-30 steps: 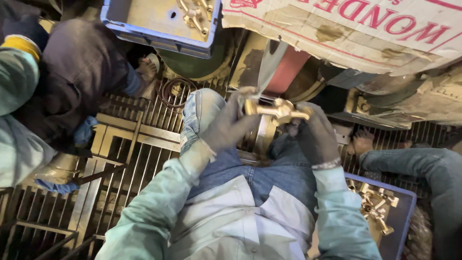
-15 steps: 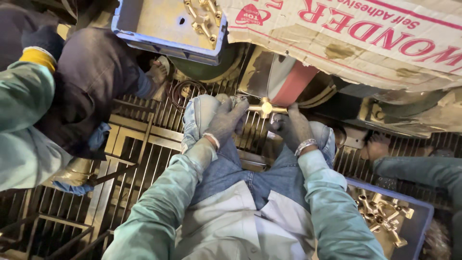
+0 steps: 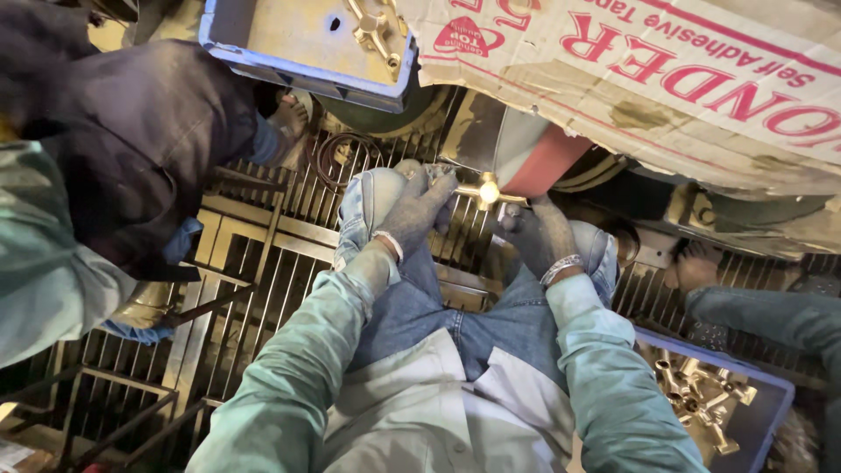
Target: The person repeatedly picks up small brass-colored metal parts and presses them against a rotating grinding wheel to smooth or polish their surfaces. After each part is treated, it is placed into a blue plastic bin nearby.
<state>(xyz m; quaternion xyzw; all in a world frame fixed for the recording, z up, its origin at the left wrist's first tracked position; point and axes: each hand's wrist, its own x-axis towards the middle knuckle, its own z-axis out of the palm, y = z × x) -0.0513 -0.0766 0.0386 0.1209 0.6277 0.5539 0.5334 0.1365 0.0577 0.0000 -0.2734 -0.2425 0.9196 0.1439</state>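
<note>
A brass fitting (image 3: 487,188) is held just above the centre of the frame, between two gloved hands. The left hand (image 3: 419,208) is closed around the fitting's left end, with the fingers curled over it. The right hand (image 3: 536,232) is placed just below and to the right of the fitting; its fingers are bent toward the part, but whether they actually grip it cannot be told, since the contact is hidden by glare and the glove. The fitting is pressed close to a reddish wheel (image 3: 547,162), which is partly covered from above by a sheet of printed cardboard (image 3: 666,79) spanning the upper right of the frame.

Both hands are positioned over the knees of blue jeans (image 3: 455,315), above a metal grate floor (image 3: 254,263). A blue tray (image 3: 298,44) holding brass parts is seen at the upper centre-left. A second blue tray (image 3: 771,394) with similar brass parts is located at the lower right. The left side of the frame is occupied by another person's dark sleeve (image 3: 131,140), and a further person's blue-clad arm (image 3: 771,315) is visible at the right edge.
</note>
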